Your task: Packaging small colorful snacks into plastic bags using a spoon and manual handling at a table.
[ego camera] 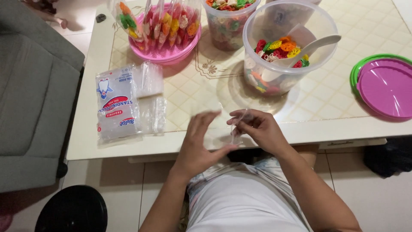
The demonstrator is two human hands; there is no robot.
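**A:** What did each hand hold at the near edge of the table (128,148)?

**B:** The right hand (261,129) pinched a small clear pouch (237,134) between thumb and fingertips, closed on its upper rim. The left hand (198,144) was spread open, fingers extended, its thumb tip touching the pouch's lower part. The pouch hung just above the near edge, roughly at its middle.

**A:** What lay toward the left edge?

**B:** A flat pack of clear pouches (116,105) with a printed label, and beside it a few loose clear pouches (151,96).

**A:** And along the far edge?

**B:** A pink basket (165,53) holding filled pouches of coloured snack pieces, a clear tub (227,21) of the same pieces, and a larger clear container (319,30), partly filled, with a white scoop (309,47) resting inside.

**A:** The right edge?

**B:** A purple lid (386,88) stacked on a green lid (358,68), well apart from the hands.
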